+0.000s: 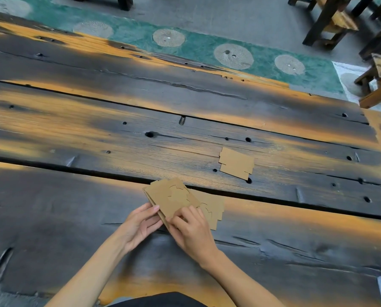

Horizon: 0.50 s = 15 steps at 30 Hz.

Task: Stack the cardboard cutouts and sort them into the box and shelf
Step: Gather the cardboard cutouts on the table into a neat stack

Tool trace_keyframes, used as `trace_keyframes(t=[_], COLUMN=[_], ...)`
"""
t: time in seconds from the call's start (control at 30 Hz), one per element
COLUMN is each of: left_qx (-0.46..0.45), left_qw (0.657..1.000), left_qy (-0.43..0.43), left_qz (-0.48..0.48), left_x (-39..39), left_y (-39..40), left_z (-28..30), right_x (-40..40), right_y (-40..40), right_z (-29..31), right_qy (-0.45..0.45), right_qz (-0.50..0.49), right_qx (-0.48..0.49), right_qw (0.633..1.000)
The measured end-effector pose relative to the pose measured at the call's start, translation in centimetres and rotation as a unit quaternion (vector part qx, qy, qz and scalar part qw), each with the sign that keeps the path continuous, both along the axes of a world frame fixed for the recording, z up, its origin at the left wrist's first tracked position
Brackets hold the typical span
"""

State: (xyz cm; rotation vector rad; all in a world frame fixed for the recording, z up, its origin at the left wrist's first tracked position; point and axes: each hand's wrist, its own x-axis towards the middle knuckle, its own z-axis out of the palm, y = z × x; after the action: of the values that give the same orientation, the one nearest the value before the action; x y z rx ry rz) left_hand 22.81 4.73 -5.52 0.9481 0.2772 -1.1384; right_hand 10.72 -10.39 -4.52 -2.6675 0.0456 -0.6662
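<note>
A stack of tan cardboard cutouts (170, 199) sits in the grip of both hands on the dark scorched plank tabletop (96, 140), left hand (140, 224) at its left edge, right hand (190, 229) on its near corner. Loose flat cutouts (211, 210) lie just right of the grip, partly under the stack. A single notched cardboard cutout (236, 163) lies beyond the grip, to the right, well apart.

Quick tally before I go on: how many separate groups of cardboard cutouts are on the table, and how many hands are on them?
Held stack of cutouts, gripped by left hand and right hand: 1
Cutouts lying flat under and beside that stack: 1 group
Cutouts lying apart on the table: 1 group
Hands on cardboard: 2
Total cardboard groups: 3; single sheets cannot be counted.
</note>
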Motion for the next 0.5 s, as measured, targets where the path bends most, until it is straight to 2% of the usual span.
trace_keyframes(t=[0.5], left_qx=[-0.012], left_qw=[0.999], left_qy=[0.021], left_qz=[0.027], left_x=[-0.7], left_y=[-0.3], left_z=[-2.0], right_x=[0.3], right_y=[0.5], right_z=[-1.8], right_qy=[0.03], right_qz=[0.018], right_qx=[0.036], right_qw=[0.999])
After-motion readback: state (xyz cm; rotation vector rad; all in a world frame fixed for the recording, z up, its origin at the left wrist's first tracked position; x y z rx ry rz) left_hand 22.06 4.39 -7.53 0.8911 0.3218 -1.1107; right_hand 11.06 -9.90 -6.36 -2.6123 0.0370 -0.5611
